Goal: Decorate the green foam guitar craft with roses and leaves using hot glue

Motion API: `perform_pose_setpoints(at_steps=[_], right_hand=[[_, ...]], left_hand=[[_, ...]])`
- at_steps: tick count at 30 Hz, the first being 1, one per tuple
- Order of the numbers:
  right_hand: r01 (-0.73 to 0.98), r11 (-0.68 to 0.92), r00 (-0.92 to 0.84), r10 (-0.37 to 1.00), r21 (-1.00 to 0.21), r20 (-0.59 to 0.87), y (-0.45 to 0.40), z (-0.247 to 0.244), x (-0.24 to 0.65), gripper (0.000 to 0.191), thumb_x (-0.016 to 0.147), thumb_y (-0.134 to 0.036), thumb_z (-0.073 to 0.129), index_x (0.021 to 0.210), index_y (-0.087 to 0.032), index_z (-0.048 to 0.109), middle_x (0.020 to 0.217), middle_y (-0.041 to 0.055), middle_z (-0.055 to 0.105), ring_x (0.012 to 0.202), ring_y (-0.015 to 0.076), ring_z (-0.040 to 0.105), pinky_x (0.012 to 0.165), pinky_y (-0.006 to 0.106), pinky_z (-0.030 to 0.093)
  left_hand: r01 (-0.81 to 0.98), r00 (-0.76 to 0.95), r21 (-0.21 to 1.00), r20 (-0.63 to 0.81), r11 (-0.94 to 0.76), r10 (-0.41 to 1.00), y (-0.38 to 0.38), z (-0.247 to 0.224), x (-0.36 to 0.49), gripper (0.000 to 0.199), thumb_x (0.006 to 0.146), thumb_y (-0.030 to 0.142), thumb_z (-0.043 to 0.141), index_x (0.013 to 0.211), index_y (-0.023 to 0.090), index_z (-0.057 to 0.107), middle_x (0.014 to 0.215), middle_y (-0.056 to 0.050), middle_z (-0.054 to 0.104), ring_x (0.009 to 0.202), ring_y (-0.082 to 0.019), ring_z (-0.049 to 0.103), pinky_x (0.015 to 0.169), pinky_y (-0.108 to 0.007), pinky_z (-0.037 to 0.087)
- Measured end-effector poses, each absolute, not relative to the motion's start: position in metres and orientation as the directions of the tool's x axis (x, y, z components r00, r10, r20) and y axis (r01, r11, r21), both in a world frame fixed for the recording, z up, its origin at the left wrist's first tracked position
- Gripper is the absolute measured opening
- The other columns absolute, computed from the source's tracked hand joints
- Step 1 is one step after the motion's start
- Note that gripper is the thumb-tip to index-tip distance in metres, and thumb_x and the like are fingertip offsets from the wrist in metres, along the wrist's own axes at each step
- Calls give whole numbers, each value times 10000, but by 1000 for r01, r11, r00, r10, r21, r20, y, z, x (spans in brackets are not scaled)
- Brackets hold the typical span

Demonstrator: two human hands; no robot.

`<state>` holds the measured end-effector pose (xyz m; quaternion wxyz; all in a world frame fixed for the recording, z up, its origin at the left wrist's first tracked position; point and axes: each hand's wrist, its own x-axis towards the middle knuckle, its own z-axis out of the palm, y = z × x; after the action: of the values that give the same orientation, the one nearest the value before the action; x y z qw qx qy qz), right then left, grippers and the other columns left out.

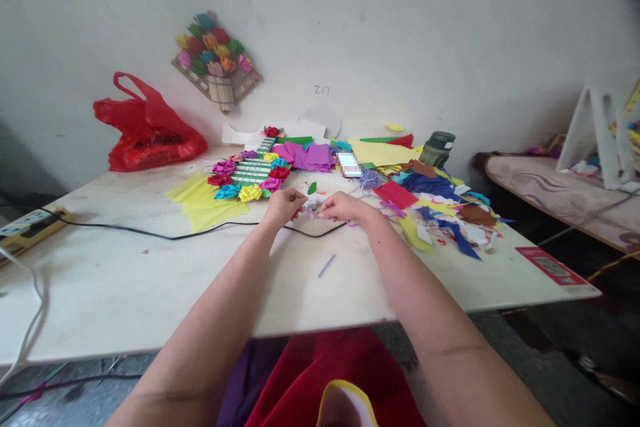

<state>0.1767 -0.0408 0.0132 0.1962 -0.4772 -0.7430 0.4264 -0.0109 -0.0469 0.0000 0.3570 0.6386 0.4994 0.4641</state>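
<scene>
My left hand (286, 206) is over the middle of the white table (200, 280), its fingers pinched together. Facing it, my right hand (346, 207) is closed in a similar pinch. Whatever lies between the fingertips is too small to make out. Just behind them are a small green paper leaf (312, 187) and tiny scraps. A guitar-shaped green and white piece (253, 171) edged with colourful paper flowers lies behind my left hand. In front of my hands rests a thin purplish stick (327, 265).
Coloured paper scraps (440, 193) cover the right side; a dark bottle (437, 149) stands behind. A red bag (150, 127) sits at the back left. A black cable (170, 237) crosses the table near a power strip (35, 227). Yellow paper (205, 203) lies left.
</scene>
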Motion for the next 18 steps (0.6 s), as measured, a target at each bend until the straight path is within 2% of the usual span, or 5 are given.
perform_pose_setpoints(at_steps=[6, 11, 13, 16, 18], right_hand=[[589, 178, -451, 882, -788, -138, -43, 13, 168, 136, 609, -270, 672, 633, -144, 626, 438, -40, 496, 377, 48, 396, 373, 172, 275], [638, 206, -484, 856, -742, -179, -45, 19, 169, 237, 670, -382, 625, 632, -149, 617, 589, 24, 619, 447, 88, 517, 417, 194, 348], [707, 267, -467, 872, -655, -148, -46, 25, 169, 275, 687, -418, 603, 640, -149, 641, 603, 23, 625, 481, 93, 529, 451, 197, 352], [829, 377, -440, 896, -413, -66, -51, 35, 167, 302, 694, -430, 586, 629, -149, 675, 559, 7, 591, 527, 98, 510, 481, 204, 314], [880, 383, -410, 911, -283, -42, -53, 40, 165, 306, 695, -444, 581, 651, -163, 692, 574, 2, 593, 562, 106, 508, 493, 210, 297]], left_hand=[[186, 44, 970, 154, -159, 987, -52, 6, -19, 133, 696, 254, 634, 723, 136, 576, 551, -30, 598, 372, -107, 526, 323, -181, 338], [164, -26, 974, 162, -156, 986, -51, 7, -24, 124, 708, 241, 623, 711, 126, 577, 472, 9, 548, 318, -70, 443, 310, -175, 302], [155, -36, 975, 169, -161, 985, -51, 6, -25, 118, 715, 229, 610, 688, 121, 572, 450, 18, 532, 308, -53, 409, 306, -167, 271], [133, -42, 980, 156, -149, 987, -50, 6, -26, 100, 722, 203, 589, 680, 115, 569, 444, 20, 531, 305, -44, 389, 305, -164, 239], [118, -43, 983, 145, -139, 989, -49, 6, -26, 88, 722, 193, 583, 686, 113, 571, 448, 18, 537, 308, -45, 391, 307, -165, 236]])
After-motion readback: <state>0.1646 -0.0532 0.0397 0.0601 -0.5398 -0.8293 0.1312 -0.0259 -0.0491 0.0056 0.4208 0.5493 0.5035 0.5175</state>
